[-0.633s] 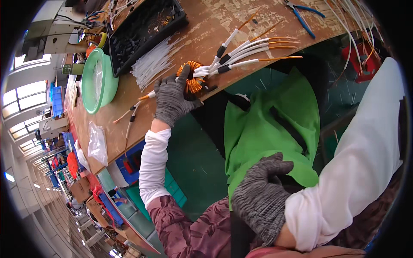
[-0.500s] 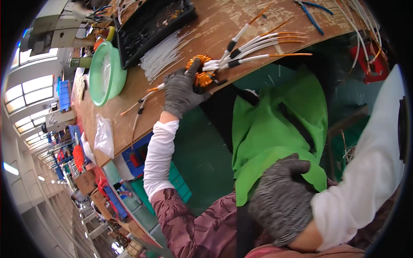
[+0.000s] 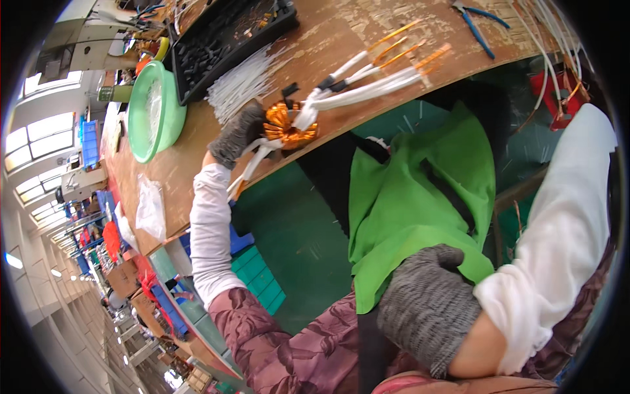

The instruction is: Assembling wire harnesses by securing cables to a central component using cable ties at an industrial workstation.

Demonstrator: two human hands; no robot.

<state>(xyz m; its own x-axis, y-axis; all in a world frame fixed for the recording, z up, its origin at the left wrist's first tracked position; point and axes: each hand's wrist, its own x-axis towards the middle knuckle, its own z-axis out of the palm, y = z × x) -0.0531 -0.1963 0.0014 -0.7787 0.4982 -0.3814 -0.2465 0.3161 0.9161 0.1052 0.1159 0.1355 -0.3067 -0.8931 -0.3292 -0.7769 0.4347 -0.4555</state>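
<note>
My left hand [image 3: 237, 136], in a grey knitted glove, is closed on the left edge of a copper-wound ring coil [image 3: 289, 126] near the bench's front edge. Thick white-sleeved leads [image 3: 367, 85] with bare copper ends and black sleeves run from the coil to the right. Another white lead [image 3: 259, 156] hangs toward me beside my left wrist. Low at my front, my right hand [image 3: 426, 305], gloved alike, rests against the green apron [image 3: 420, 217]. Its thumb shows; the other fingers are hidden.
Beyond the coil lie a bundle of white cable ties [image 3: 239, 82] and a black tray [image 3: 216, 56] of small black parts. A green basin [image 3: 174, 118] and a plastic bag [image 3: 151, 209] sit left. Blue-handled pliers [image 3: 478, 33] lie far right, near hanging wires [image 3: 551, 52].
The coil has turned and shifted left and toward me, its leads swinging with it. My left hand has moved left to the coil's side. My right hand has barely moved.
</note>
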